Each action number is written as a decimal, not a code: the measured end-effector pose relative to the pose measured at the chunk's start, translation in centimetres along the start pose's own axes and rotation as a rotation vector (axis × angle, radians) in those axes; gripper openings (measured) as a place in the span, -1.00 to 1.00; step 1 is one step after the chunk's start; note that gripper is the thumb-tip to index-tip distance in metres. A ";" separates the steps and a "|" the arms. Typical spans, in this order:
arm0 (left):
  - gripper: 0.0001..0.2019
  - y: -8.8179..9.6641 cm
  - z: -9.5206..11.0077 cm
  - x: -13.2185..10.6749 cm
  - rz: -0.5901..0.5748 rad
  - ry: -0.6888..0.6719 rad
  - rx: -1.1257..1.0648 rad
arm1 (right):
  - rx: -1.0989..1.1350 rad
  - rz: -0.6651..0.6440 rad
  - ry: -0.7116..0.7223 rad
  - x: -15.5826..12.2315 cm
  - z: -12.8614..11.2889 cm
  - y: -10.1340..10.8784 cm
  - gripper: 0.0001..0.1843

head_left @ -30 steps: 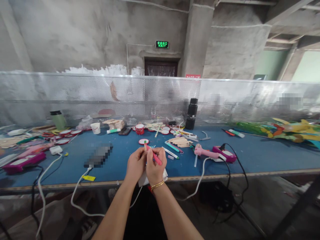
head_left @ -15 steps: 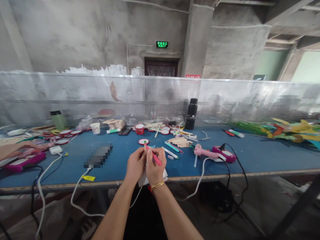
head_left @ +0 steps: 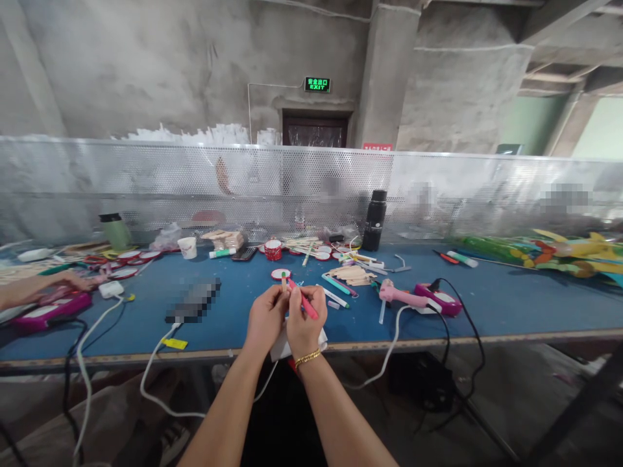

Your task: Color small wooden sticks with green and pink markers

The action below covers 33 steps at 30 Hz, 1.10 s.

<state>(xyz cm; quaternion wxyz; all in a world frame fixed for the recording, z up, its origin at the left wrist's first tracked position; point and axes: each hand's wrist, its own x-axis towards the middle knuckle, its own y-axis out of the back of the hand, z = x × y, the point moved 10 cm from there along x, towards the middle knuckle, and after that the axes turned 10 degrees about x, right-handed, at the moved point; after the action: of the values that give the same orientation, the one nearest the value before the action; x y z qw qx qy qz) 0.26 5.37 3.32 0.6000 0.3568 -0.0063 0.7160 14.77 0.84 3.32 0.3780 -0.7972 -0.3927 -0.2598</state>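
My left hand pinches a small wooden craft stick whose top end is green. In my right hand is a pink marker pen, slanting down to the right, its upper end close to the stick. Whether the tip touches the wood I cannot tell. Both hands are close together over the table's front edge, with a white sheet or cloth partly hidden beneath them. Just beyond lies a red-rimmed white disc. A white marker with a green end rests right of my hands.
Right of me lie a pink glue gun with cables, a pile of wooden sticks and a black bottle. Leftward are a blurred dark device, a paper cup and another person's hand. A perforated metal screen stands behind.
The marker has shifted slightly away from the green end, so more of the stick shows. My hands keep their grips and the view has moved a little.
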 end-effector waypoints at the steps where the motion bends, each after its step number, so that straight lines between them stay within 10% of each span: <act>1: -0.74 0.0 0.1 0.0 -0.002 -0.003 0.000 | -0.002 0.006 -0.004 0.0 0.1 0.1 -0.78; 33: -0.62 0.7 -0.1 -0.2 0.059 0.074 -0.196 | 0.003 -0.062 -0.086 0.3 1.5 -1.1 -0.76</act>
<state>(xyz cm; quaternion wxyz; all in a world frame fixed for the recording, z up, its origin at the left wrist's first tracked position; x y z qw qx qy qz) -0.41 5.02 3.47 0.6106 0.2692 -0.0647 0.7420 14.16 2.59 3.11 0.3537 -0.7945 -0.4335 -0.2360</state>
